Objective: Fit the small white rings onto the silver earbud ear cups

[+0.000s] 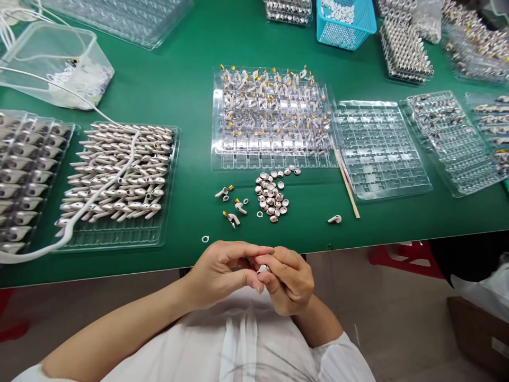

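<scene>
Green table (pixel 194 132) has open room at near edge; left hand (pixel 220 273) and right hand (pixel 292 281) pinch one pale piece (pixel 263 269).

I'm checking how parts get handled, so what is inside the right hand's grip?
A small, rounded, glossy whitish piece with a dark spot shows in the right hand. Fingers cover the rest, so its full shape cannot be seen.

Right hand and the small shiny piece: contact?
Touching. The head view shows the right hand pinching the shiny piece, with no gap visible between them.
</scene>
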The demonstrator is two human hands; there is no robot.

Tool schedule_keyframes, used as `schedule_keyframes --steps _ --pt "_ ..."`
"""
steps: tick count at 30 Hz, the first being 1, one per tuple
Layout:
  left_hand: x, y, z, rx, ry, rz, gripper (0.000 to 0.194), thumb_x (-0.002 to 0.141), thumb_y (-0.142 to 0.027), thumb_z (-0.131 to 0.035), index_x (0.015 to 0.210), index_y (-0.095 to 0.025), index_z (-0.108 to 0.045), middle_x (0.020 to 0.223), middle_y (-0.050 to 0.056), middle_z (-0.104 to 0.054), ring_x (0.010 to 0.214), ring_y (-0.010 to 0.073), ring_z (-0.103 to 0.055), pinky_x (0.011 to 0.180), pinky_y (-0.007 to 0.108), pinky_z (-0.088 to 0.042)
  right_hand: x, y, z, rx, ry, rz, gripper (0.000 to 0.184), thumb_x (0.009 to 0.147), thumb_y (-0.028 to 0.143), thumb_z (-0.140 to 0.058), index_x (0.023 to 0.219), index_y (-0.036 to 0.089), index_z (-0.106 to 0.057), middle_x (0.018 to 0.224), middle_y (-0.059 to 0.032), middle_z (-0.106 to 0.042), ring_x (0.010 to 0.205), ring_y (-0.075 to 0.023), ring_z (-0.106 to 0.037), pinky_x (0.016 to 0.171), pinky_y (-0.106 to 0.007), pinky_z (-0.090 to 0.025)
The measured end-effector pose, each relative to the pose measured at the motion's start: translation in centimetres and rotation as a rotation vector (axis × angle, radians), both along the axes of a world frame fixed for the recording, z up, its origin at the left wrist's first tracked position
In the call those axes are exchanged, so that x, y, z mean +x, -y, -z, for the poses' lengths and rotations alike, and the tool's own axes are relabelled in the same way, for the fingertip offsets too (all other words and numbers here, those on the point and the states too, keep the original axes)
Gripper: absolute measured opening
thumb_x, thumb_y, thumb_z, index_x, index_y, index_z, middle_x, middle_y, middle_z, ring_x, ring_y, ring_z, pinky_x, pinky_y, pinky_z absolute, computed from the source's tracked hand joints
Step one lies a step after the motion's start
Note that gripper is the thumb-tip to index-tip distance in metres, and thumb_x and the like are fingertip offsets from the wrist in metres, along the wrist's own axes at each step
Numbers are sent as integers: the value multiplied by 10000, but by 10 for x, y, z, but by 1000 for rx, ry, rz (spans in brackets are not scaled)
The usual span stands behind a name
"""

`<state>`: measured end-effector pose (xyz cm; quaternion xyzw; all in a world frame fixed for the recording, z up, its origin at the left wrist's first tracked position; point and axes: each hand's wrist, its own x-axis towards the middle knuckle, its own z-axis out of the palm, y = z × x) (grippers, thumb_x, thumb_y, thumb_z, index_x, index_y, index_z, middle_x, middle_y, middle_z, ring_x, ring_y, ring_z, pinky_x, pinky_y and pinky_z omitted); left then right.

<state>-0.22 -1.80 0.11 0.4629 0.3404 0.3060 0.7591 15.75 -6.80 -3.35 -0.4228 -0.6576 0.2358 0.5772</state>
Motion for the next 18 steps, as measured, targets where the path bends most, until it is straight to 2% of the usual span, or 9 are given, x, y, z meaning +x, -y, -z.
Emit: schedule_keyframes --steps 4,7,11,14,18 --pt "-4 -3 2 90 48 67 532 723 26 -748 1133 -313 -744 819 7 -770 574 124 -717 610 182 -606 -1 0 -4 -18 -49 -56 240 953 233 -551 1147 175 -680 796 -78 -717 685 -179 -665 578 -292 -569" --pt "-8 -6 2 178 69 123 561 762 13 -719 1212 -322 -698 876 35 -763 654 158 -741 638 208 -616 0 -1 -5 -12 -70 -78 240 951 238 -556 1144 169 -681 780 -73 -712 704 -179 -674 599 -285 -581" --pt "-8 -9 1 257 40 97 558 768 24 -703 1216 -308 -697 889 58 -765 674 164 -744 651 200 -615 0 -2 -6 -16 -65 -66 235 958 249 -543 1132 178 -685 753 -65 -705 690 -179 -674 592 -288 -580" --pt "-6 -7 0 230 42 79 554 763 44 -693 1187 -312 -715 837 43 -763 605 136 -724 597 166 -600 0 -1 -7 -40 -63 -57 229 964 275 -535 1111 197 -691 761 -63 -708 672 -175 -672 575 -287 -577" --pt "-4 -4 0 116 62 65 511 776 37 -683 1151 -306 -737 821 35 -761 581 124 -709 569 163 -594 0 -1 -6 -69 -87 -65 219 959 265 -547 1101 189 -695 783 -71 -717 729 -184 -695 611 -284 -596"
